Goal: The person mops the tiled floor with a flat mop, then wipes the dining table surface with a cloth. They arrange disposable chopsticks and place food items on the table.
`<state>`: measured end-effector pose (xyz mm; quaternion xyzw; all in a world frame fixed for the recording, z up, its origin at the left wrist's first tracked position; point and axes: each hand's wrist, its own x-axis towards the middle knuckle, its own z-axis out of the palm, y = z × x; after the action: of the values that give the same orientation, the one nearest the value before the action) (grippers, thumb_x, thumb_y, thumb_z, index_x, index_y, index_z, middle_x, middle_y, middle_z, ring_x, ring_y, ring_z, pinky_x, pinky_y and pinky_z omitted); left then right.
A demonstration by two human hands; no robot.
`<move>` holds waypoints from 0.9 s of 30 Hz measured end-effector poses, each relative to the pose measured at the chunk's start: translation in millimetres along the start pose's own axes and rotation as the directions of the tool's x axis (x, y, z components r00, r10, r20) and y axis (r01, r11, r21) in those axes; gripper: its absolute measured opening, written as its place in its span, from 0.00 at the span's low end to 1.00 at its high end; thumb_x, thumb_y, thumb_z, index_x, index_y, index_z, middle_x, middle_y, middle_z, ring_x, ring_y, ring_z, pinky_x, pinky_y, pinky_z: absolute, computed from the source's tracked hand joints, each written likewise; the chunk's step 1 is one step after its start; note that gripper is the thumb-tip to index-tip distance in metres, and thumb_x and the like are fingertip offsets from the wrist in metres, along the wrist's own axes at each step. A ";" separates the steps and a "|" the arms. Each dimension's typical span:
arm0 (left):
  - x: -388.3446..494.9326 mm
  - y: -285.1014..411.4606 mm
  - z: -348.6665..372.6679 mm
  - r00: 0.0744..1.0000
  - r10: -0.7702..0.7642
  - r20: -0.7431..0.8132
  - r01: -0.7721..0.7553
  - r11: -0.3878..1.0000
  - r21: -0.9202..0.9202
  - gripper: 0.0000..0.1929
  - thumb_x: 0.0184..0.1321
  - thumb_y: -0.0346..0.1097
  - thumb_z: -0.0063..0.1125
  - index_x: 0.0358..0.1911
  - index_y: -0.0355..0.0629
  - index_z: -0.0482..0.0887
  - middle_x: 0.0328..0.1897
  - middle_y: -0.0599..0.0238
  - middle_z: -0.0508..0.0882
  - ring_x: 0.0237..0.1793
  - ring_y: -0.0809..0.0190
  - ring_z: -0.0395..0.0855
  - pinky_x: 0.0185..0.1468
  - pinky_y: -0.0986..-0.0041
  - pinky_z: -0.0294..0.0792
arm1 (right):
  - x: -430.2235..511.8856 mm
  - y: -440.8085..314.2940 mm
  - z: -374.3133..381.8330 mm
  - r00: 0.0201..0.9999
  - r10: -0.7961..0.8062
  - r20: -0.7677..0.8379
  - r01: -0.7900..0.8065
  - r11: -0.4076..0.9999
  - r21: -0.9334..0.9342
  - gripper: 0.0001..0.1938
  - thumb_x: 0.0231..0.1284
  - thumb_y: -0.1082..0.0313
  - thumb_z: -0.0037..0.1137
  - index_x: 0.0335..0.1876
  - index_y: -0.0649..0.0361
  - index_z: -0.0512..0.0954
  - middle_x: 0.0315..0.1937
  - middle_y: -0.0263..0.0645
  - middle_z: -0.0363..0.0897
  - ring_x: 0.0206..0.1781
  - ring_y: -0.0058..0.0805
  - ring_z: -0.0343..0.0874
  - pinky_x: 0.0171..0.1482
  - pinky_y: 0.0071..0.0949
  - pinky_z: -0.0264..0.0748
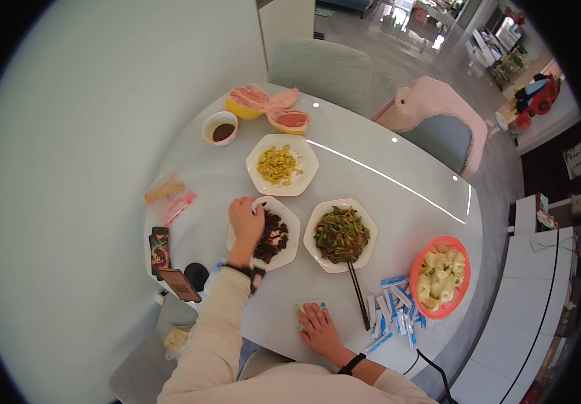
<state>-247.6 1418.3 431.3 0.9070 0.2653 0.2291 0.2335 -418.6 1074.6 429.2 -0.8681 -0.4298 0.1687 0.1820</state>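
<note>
My left hand (247, 220) reaches over the left rim of a white plate of dark food (271, 240); its fingers curl round something small, whitish and dark, mostly hidden. My right hand (319, 329) rests palm down, fingers apart, on a small patterned packet (301, 315) near the table's front edge. Between and beyond the hands is a white plate of green vegetables and meat (342, 234), with dark chopsticks (358, 298) leaning on its near rim. Behind the dark food stands a plate of yellow scrambled egg (276, 165).
A red basket of pale buns (440, 278) and blue-white sachets (396, 313) lie at right. A bowl of dark liquid (221, 129) and opened pomelo peel (250, 101) stand at the back. At left are a plastic bag (170, 197) and a small stand (179, 284).
</note>
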 end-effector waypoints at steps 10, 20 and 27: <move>-207.1 9.0 -62.6 0.582 -0.577 0.573 0.786 0.219 -0.578 0.12 0.72 0.35 0.49 0.50 0.33 0.71 0.46 0.54 0.82 0.44 0.62 0.83 0.45 0.72 0.78 | 146.3 9.8 4.7 0.955 0.118 -0.271 -0.114 0.993 0.030 0.35 0.61 0.58 0.55 0.73 0.60 0.60 0.75 0.52 0.53 0.79 0.51 0.48 0.76 0.53 0.45; -169.9 -15.9 -24.2 0.519 -0.669 0.532 0.629 -0.123 -0.768 0.13 0.71 0.27 0.45 0.56 0.31 0.68 0.51 0.52 0.80 0.46 0.57 0.84 0.52 0.65 0.81 | 58.2 -10.1 1.9 0.991 -0.124 -0.041 0.126 0.991 0.054 0.28 0.60 0.72 0.54 0.69 0.53 0.68 0.73 0.41 0.61 0.75 0.41 0.59 0.74 0.46 0.55; -170.5 -2.2 -79.0 0.654 -0.624 0.427 0.574 0.043 -0.818 0.12 0.69 0.26 0.51 0.53 0.27 0.74 0.45 0.51 0.85 0.41 0.57 0.87 0.48 0.67 0.83 | 132.7 -20.8 2.6 0.985 -0.057 -0.161 0.058 0.998 0.002 0.25 0.61 0.72 0.52 0.66 0.61 0.68 0.68 0.47 0.67 0.71 0.48 0.64 0.73 0.46 0.57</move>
<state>-419.6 1343.5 442.5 0.4100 0.4464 0.2359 0.7596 -357.8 1194.0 418.3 -0.8657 -0.4379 0.0942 0.2236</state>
